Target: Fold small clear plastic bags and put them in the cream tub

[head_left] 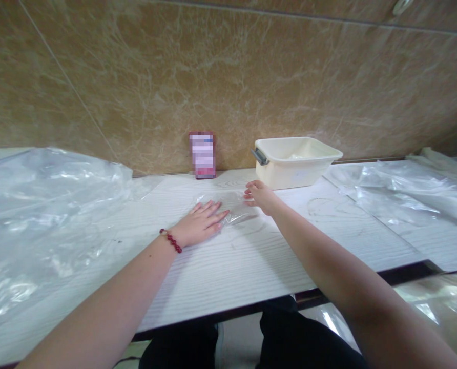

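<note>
A small clear plastic bag (234, 207) lies flat on the white wood-grain table. My left hand (201, 224), with a dark red bead bracelet at the wrist, rests palm down on its left part, fingers spread. At the bag's right end is my right hand (260, 197), turned on its side with the fingers slightly curled and apart. I cannot tell whether those fingertips touch the plastic. Just behind my right hand stands a cream plastic bin (290, 171) with a grey handle; something clear and shiny lies inside it.
A phone-like object (203, 155) with a blurred-out screen leans against the brown marbled wall. Large sheets of clear plastic (47, 205) cover the table's left side. More clear plastic (409, 189) lies at the right. The table's dark front edge (251, 309) runs above my legs.
</note>
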Demonstrator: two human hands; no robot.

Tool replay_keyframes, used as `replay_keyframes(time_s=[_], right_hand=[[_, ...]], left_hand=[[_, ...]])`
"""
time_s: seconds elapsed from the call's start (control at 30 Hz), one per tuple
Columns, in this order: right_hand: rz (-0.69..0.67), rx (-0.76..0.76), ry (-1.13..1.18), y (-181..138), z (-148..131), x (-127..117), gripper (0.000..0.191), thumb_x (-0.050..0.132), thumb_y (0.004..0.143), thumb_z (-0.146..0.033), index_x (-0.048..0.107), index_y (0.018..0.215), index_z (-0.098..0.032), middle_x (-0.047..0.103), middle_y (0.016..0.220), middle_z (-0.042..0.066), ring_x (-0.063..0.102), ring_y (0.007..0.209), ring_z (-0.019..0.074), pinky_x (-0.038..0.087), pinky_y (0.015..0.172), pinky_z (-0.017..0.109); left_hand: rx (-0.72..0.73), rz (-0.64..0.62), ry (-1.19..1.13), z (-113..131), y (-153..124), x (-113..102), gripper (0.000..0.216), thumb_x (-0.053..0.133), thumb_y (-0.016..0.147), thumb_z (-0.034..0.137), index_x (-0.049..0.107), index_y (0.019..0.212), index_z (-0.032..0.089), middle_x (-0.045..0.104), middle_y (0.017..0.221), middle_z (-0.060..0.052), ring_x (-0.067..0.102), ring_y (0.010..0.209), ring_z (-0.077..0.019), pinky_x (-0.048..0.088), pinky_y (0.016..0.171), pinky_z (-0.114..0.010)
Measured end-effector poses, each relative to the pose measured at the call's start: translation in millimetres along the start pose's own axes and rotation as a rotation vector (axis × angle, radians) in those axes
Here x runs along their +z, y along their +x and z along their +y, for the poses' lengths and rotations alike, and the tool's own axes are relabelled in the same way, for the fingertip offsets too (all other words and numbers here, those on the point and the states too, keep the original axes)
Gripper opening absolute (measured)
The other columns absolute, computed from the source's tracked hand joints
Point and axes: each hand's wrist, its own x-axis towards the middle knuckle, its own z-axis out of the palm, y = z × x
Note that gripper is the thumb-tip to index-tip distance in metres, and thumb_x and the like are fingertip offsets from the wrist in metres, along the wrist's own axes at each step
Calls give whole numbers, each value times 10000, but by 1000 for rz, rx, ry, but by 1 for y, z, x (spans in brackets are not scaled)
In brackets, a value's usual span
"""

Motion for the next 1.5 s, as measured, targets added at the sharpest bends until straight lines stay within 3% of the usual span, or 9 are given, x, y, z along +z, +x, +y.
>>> replay_keyframes(time_s=[0.13,0.33,0.47,0.67,0.97,1.07,1.2,1.27,1.5], right_hand=[[-106,49,-243,-12,-10,-15,231,382,801,-354,434,914,-160,544,853,63,487,498,38,467,485,196],[-632,64,-375,-31,-18,-42,549,591,653,-385,376,1122,-196,582,915,67,558,557,72,462,491,180],[-696,52,-355,-35,-15,-35,646,615,648,-294,291,1202,-226,589,902,53,577,593,81,475,537,182],[-676,-10,-375,-36,-10,-24,537,566,694,-233,342,1181,-203,602,702,8,569,565,77,475,558,195],[-675,-21,-560,-35,-12,-34,500,603,627,-172,435,1099,-162,576,587,-22,520,483,61,429,496,168],[-598,-23,-585,-28,-9,-36,441,573,661,-200,447,1081,-159,608,653,12,535,515,72,433,511,176],[-281,-165,-761,-16,-5,-37,323,490,710,-170,499,1034,-167,623,851,56,569,665,112,443,595,203],[-195,-253,-931,-13,-4,-38,283,466,715,-146,558,980,-176,615,910,53,565,773,144,431,684,227],[-273,-301,-1088,-14,-5,-38,362,390,737,-92,583,1016,-221,568,1052,13,510,967,165,365,839,242]], left_hand=[[-1,-1,11,0,0,1,469,142,831,447,184,1278,312,126,1370,-21,109,1239,-206,68,978,-394],[-1,-2,9,0,0,1,470,158,827,458,194,1274,317,123,1370,-19,105,1239,-210,63,979,-399],[2,9,8,-1,0,2,471,166,825,463,220,1268,313,124,1369,-22,102,1240,-210,58,980,-395],[6,23,2,-2,0,3,465,184,821,471,258,1254,319,139,1367,-17,109,1239,-212,54,982,-387],[19,12,1,-1,-1,2,457,196,817,477,222,1256,352,124,1369,1,93,1241,-213,45,978,-397],[26,7,-3,-1,-1,1,453,197,819,474,217,1256,357,124,1369,4,89,1242,-211,37,979,-398],[33,-4,-12,0,-1,-1,446,193,819,473,207,1254,372,120,1369,4,83,1242,-219,40,975,-412],[34,-9,-14,0,-1,-2,445,187,819,474,193,1254,380,119,1370,6,85,1242,-222,41,973,-419],[35,-22,-6,2,-1,-3,444,173,822,469,179,1257,381,94,1375,12,70,1243,-225,35,971,-423]])
